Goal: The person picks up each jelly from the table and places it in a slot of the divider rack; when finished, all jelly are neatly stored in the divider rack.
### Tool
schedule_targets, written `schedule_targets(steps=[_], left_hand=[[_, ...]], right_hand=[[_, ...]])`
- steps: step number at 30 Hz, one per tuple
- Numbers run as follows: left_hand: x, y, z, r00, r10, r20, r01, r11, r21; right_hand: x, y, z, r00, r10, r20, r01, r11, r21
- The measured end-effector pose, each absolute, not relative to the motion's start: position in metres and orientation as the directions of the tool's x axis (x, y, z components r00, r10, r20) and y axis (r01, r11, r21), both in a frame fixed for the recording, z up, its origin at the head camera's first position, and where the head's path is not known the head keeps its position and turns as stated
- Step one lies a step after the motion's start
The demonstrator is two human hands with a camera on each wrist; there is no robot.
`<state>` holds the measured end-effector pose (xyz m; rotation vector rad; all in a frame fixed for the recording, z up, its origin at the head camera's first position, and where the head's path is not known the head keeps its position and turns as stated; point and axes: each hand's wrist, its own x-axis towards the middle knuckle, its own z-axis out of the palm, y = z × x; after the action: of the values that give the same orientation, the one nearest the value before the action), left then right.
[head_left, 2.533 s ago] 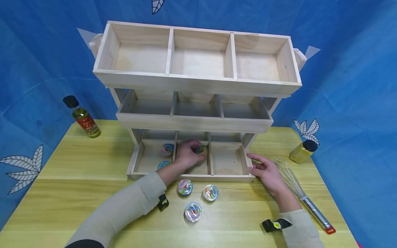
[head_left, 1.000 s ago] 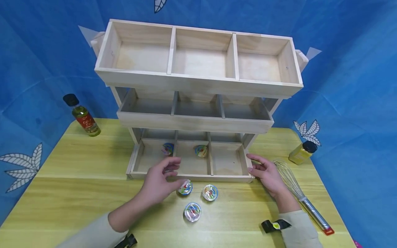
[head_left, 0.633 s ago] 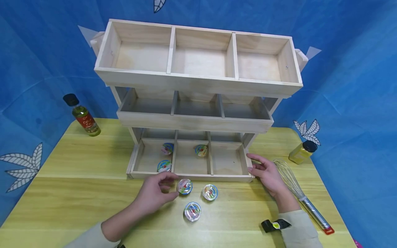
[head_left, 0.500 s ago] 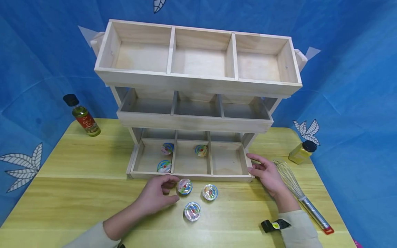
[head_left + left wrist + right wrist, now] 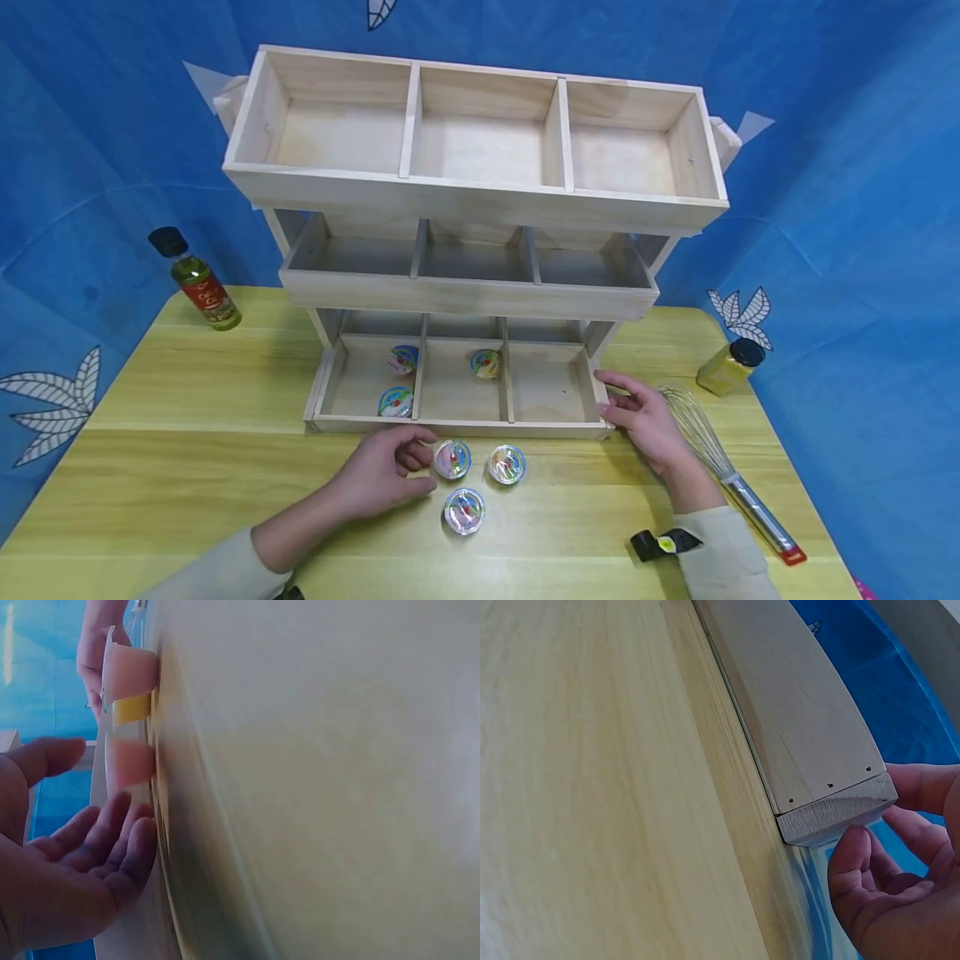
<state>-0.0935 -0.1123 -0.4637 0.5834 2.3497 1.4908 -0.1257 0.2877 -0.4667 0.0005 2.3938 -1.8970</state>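
1. Nearest, a pink jelly cup [image 5: 465, 511] with a clear foil-like lid is standing upright mid-table, between the two hands but closer to the left.
2. The left hand [image 5: 382, 473] is lying just beside a second pink cup [image 5: 452, 459], fingers released and loosely curved; whether a fingertip is touching it, I cannot tell.
3. To the right of that second cup, a yellow jelly cup [image 5: 507, 464] is standing; both are sitting just before the rack's front edge.
4. The right hand [image 5: 647, 421] is resting its thumb and index finger against the bottom tier's front right corner, fingers relaxed.
5. A wire whisk [image 5: 735, 475] is lying along the right edge of the wood-grain table [image 5: 150, 467], its red-tipped handle pointing nearer.
6. The bottom tier [image 5: 457, 431] is holding two lidded cups [image 5: 395, 402] in its left compartment and one lidded cup [image 5: 485, 363] in its middle one.
7. A black-capped yellow jar [image 5: 730, 367] is standing near the table's far right corner, an oil bottle [image 5: 204, 287] near the far left.
8. The three-tier wooden rack [image 5: 472, 187] is rising before a blue backdrop [image 5: 840, 167].
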Motion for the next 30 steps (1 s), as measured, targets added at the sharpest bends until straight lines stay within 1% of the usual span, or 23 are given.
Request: schedule_targets(steps=[3,9,15,18,23,30], left_hand=[[-0.094,-0.113,-0.463,-0.854,0.519,-0.044,0.194,0.397,0.897],[-0.100,-0.111,-0.463,-0.822,0.569,0.010,0.299,0.417,0.858],[-0.106,-0.108,-0.465,-0.725,0.688,0.031,0.382,0.364,0.849],[-0.110,-0.107,-0.469,-0.688,0.724,0.049,0.396,0.318,0.861],[-0.116,-0.106,-0.475,-0.683,0.730,0.028,0.342,0.287,0.895],[-0.117,-0.107,-0.479,-0.698,0.716,0.000,0.310,0.301,0.902]], right_hand=[[-0.126,0.288,-0.466,-0.996,-0.056,-0.073,0.058,0.231,-0.971],[-0.127,0.288,-0.465,-0.996,-0.055,-0.074,0.060,0.227,-0.972],[-0.127,0.288,-0.466,-0.996,-0.056,-0.074,0.059,0.233,-0.971],[-0.127,0.288,-0.467,-0.996,-0.053,-0.077,0.063,0.231,-0.971],[-0.127,0.288,-0.467,-0.995,-0.054,-0.081,0.067,0.225,-0.972],[-0.127,0.288,-0.467,-0.995,-0.054,-0.082,0.068,0.223,-0.972]])
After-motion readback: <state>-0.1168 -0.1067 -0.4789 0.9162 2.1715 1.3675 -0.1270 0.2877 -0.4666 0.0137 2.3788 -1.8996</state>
